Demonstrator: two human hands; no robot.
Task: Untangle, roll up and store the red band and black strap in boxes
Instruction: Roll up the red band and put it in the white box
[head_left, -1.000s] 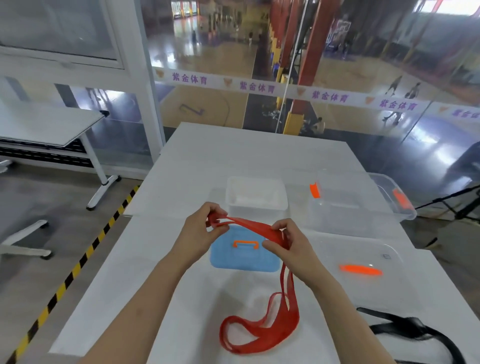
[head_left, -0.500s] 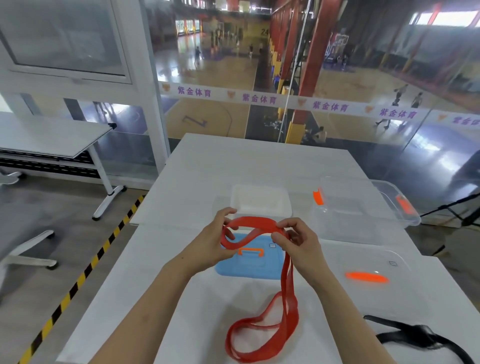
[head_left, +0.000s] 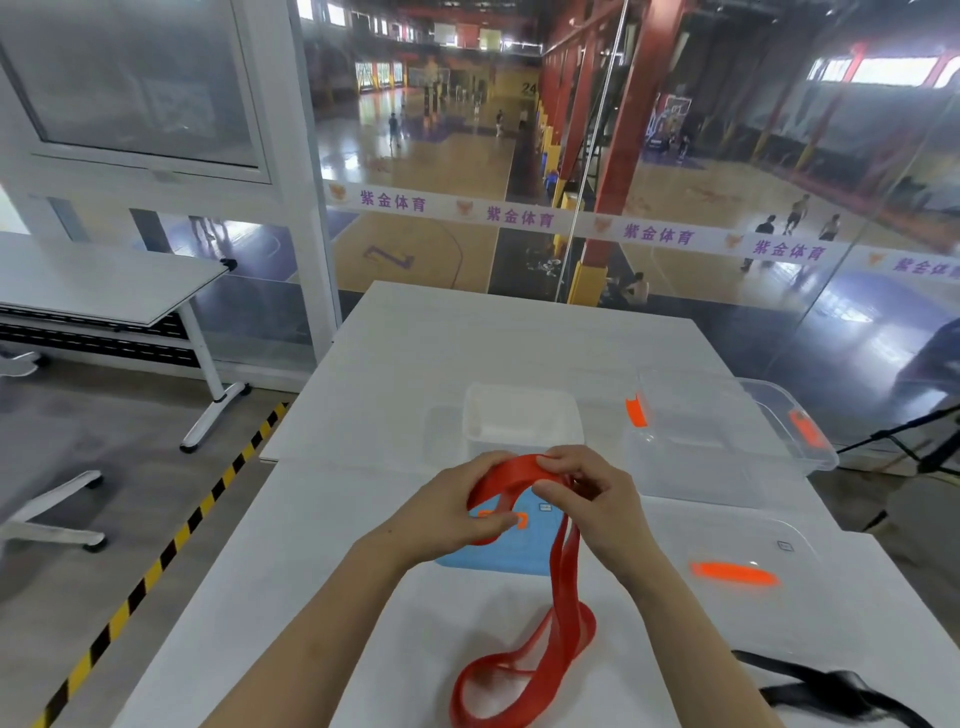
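— Red rubber, that's what catches the eye: the red band (head_left: 563, 613) is pinched in both hands at the middle of the frame, arched over between them.

— How do the hands have it?

— The left hand (head_left: 457, 514) has its fingers curled around the left end of the arch, thumb pressed under. The right hand (head_left: 597, 499) is closed on the top of the arch, fingertips on the upper edge. Both are clamped on the band, neither one open.

— And the rest of it?

— It hangs down from the right hand in two strands and loops loosely on the white table (head_left: 322, 571) at the lower middle.

— The other strap?

— The black strap (head_left: 831, 696) lies in a heap at the lower right corner, apart from both hands.

— Boxes?

— A small clear box (head_left: 522, 421) sits just beyond the hands, its blue lid (head_left: 498, 556) flat under them. To the right, a larger clear box (head_left: 727, 441) with orange latches, and nearer, its clear lid (head_left: 737, 571) with an orange handle.
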